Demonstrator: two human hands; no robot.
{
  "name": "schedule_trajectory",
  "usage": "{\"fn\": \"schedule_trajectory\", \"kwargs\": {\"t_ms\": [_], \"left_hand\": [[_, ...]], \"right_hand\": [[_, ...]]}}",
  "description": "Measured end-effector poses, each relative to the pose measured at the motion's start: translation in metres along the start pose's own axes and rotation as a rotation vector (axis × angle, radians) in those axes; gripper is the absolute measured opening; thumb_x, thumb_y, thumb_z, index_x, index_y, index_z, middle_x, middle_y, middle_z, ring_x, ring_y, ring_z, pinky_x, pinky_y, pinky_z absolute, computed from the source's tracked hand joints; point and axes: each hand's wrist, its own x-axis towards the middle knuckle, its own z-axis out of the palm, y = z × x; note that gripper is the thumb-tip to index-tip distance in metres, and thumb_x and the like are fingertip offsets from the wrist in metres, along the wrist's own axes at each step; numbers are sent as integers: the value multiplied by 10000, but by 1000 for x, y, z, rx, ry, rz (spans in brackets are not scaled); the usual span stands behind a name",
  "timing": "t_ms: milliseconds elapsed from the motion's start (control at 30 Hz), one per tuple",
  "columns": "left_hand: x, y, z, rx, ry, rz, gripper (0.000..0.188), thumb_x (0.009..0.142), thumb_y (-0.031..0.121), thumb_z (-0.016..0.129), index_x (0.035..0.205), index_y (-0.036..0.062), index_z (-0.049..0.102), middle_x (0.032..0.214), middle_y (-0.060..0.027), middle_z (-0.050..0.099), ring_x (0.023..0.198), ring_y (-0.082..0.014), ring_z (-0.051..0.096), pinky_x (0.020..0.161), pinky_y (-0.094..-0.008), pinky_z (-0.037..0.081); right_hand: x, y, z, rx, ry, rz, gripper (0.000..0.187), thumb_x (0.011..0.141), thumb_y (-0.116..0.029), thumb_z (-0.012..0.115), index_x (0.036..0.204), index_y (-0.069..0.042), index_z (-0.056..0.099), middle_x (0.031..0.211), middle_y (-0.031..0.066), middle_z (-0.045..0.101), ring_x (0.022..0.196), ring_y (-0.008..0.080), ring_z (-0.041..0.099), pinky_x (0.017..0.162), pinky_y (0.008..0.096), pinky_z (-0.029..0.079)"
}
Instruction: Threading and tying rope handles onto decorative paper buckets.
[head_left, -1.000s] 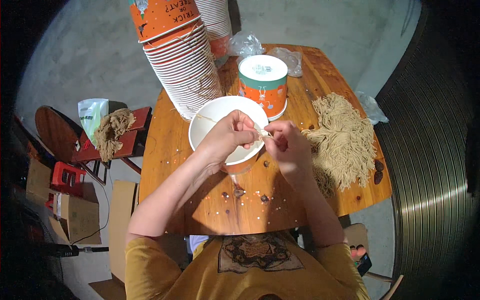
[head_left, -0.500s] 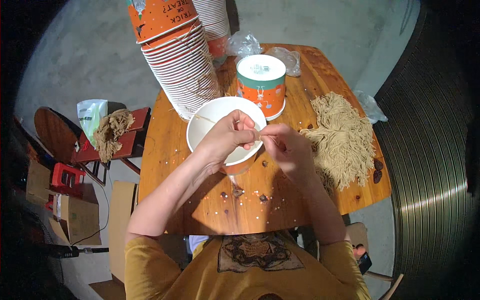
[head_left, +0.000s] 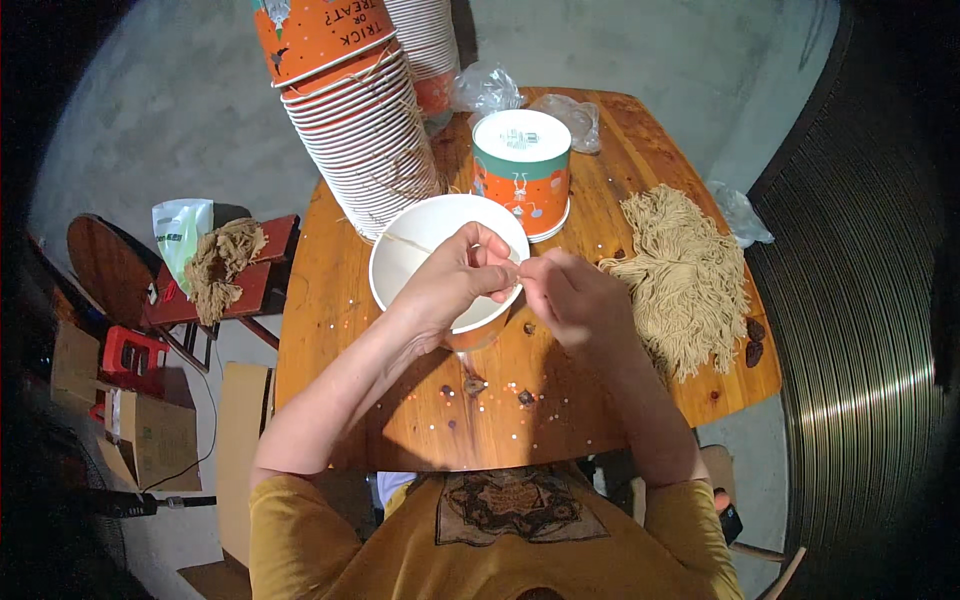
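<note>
A white-lined orange paper bucket (head_left: 420, 265) stands upright on the wooden table (head_left: 400, 400). My left hand (head_left: 455, 280) reaches over its rim and pinches a thin tan string (head_left: 400, 242) that runs across the inside of the bucket. My right hand (head_left: 570, 298) is at the bucket's right rim, its fingers pinched on the same string where both hands meet. A loose heap of tan string pieces (head_left: 685, 280) lies just right of my right hand.
A tall leaning stack of orange paper buckets (head_left: 365, 140) stands behind, with a second stack (head_left: 425, 45). An upturned orange bucket (head_left: 522, 170) and crumpled clear plastic bags (head_left: 520, 95) are at the back. Left of the table, a red stool holds more string (head_left: 220, 262).
My hands have stayed at the bucket's right rim; the right hand has shifted slightly toward me while the fingers keep working the string. The bucket has not moved.
</note>
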Motion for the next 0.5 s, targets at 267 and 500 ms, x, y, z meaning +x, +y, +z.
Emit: {"fn": "schedule_trajectory", "kwargs": {"t_ms": [267, 500], "left_hand": [[-6, -2, 13, 281, -64, 184, 240, 812, -38, 560, 1011, 44, 453, 895, -3, 503, 814, -86, 506, 777, -223, 437], [-9, -1, 16, 467, -15, 356, 161, 840, 18, 558, 964, 33, 458, 809, 8, 491, 716, -59, 470, 644, -200, 418]], "right_hand": [[-6, 3, 10, 428, -41, 369, 139, 792, -104, 619, 865, -83, 502, 730, 55, 568, 680, 206, 610, 530, 335, 473], [5, 9, -2, 1189, -247, 1014, 138, 856, -207, 568, 817, -78, 539, 661, -38, 504, 517, 44, 415, 436, 204, 327]]}}
